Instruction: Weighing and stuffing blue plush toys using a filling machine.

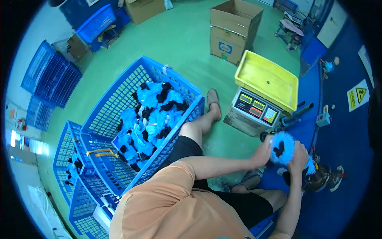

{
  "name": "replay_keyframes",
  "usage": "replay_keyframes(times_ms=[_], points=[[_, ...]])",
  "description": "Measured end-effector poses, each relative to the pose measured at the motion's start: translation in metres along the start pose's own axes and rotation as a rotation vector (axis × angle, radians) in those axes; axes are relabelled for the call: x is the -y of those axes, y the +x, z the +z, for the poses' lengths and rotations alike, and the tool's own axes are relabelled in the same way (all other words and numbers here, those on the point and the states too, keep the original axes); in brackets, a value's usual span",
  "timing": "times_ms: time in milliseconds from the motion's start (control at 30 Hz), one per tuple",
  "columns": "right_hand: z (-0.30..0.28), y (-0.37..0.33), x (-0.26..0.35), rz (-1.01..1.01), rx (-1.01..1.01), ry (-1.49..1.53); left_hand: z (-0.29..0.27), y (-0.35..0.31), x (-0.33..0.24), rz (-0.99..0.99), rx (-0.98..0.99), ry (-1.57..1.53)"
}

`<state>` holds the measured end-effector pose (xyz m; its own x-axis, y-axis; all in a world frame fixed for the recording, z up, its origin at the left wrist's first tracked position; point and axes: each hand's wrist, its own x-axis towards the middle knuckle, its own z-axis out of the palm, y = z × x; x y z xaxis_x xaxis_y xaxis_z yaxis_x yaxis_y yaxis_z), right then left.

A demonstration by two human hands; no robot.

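1. My left hand (pixel 262 153) cupped the near side of a fluffy blue toy (pixel 281 148), its fingers curled into the fur and pinching the pile.
2. My right hand (pixel 298 159) closed over the toy's far side, fingers wrapped around the fur; the toy was thus clamped between both palms, held over the blue tabletop (pixel 342 191) in front of my knees.
3. The toy carried a black patch on its face. I judged it light, soft and easily squashed, not slippery, its long pile apt to shed or snag. A hold around the body, not by tufts of fur, looked safest to me.
4. Just beyond my right hand, a dark round fixture (pixel 322 177) stood on the tabletop; I could not tell what it was.
5. Past the toy, a weighing scale (pixel 254 111) with a coloured keypad sat on the green floor (pixel 179 40), bearing a yellow tray (pixel 266 75).
6. To my left, a blue plastic crate (pixel 119 95) held a heap of similar blue-and-black toys (pixel 153 115); a lower crate (pixel 69 159) beside it held a few more.
7. Farthest off, an open cardboard box (pixel 234 28) stood on the floor, with stacked blue crates (pixel 49 75) along the wall.
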<state>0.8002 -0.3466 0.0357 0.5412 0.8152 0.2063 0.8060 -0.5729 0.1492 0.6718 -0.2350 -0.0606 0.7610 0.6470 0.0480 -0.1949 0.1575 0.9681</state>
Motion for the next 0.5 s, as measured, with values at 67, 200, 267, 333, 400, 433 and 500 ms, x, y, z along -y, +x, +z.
replay_keyframes(times_ms=[67,200,267,333,400,433,500], points=[[-0.003,0.002,0.011,0.016,-0.027,0.065,-0.005,0.035,-0.001,0.119,-0.011,0.210],[-0.013,0.005,0.016,0.135,0.090,0.129,-0.006,0.059,-0.091,0.046,0.049,0.336],[-0.032,0.011,0.025,0.200,0.227,0.130,-0.011,0.040,-0.095,0.134,0.028,0.465],[-0.026,0.003,0.019,-0.001,-0.108,0.292,-0.016,-0.004,-0.071,0.224,-0.003,0.272],[-0.022,0.006,0.013,-0.050,-0.007,0.225,-0.018,-0.032,-0.042,0.090,-0.004,0.203],[-0.021,0.006,0.010,-0.104,-0.019,0.234,-0.019,-0.029,-0.029,0.076,0.005,0.204],[-0.031,0.009,0.017,-0.008,0.080,0.217,-0.014,0.005,-0.039,0.211,0.005,0.063]])
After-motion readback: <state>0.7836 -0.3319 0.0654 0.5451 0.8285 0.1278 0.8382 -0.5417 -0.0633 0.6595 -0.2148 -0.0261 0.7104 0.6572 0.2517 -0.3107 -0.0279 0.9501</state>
